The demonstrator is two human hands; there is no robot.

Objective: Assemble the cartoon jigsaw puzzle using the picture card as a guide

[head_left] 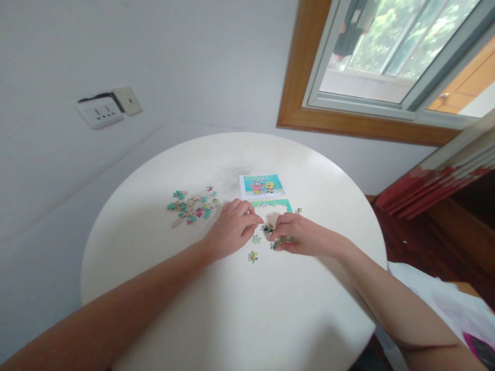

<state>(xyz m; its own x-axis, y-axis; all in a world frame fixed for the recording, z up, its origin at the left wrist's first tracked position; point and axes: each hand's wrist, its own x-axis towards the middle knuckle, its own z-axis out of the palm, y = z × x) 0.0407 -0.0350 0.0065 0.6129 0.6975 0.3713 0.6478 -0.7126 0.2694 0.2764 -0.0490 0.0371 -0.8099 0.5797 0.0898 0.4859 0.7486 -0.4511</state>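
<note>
My left hand (234, 226) rests at the left side of a partly joined jigsaw puzzle (286, 204), its fingers loosely bent and apart, with nothing visible in them. My right hand (296, 234) is at the puzzle's lower right, fingertips and thumb closed about a small puzzle piece (273, 246), partly hidden by the hand. Between the hands lie dark-marked pieces (266, 228). A pale green piece (257, 239) and a yellow-green piece (252, 256) lie nearer to me. Above the puzzle is a picture card (263, 186) with cartoon figures.
A pile of loose puzzle pieces (193, 208) lies to the left on the round white table (232, 314). Another piece (298, 210) is right of the puzzle. Behind the table are a wall with a socket (101, 112) and a wood-framed window (290, 98).
</note>
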